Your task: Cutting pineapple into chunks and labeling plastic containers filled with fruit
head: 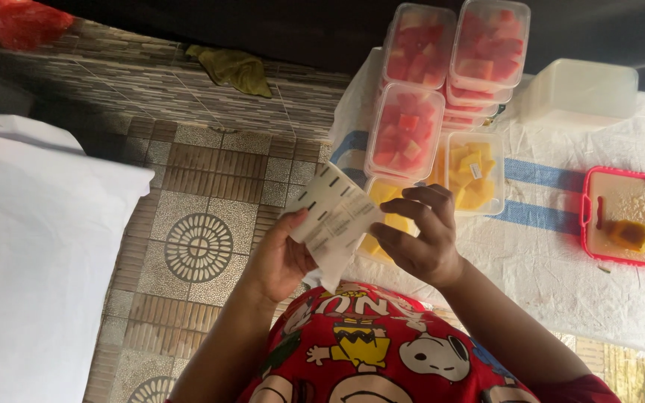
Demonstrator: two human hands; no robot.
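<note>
Now | left hand (pixel 281 257) and right hand (pixel 419 235): both grips pinch a white printed paper label strip (pixel 335 213), held up near the desk's (pixel 561 261) left edge | just beyond: clear lidded plastic tubs of yellow fruit cubes (pixel 474 175)

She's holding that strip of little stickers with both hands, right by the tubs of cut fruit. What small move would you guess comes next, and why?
Probably peeling one sticker off. The left hand steadies the white sticker sheet while the right hand pinches at its edge. Just behind, the lidded tubs of red fruit show no sticker, whereas one tub of yellow fruit already carries a small one on its lid.
</note>
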